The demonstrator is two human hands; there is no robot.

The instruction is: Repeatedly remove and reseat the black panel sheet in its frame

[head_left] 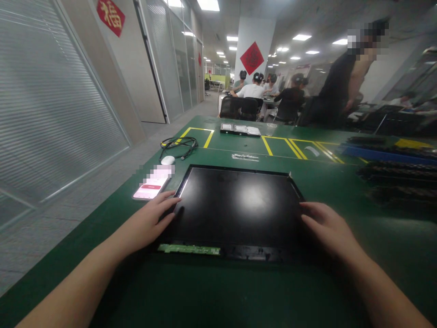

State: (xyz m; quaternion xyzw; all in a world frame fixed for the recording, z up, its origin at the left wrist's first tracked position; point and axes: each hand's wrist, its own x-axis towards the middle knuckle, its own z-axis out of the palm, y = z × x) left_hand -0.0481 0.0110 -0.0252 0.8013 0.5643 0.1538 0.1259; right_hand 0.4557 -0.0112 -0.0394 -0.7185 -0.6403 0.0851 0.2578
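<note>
Hands flank a black display panel point(239, 205) lying flat on the green worktop point(218, 291), near edge toward the person. Left hand point(150, 221) rests open, fingers point(169, 198) spread on the panel's left edge. Right hand point(327, 228) lies open on the right edge, nothing gripped. Phone point(152, 187), white mouse point(167, 160) and coiled cable point(179, 143) sit left of the panel. Seated people work further back.
</note>
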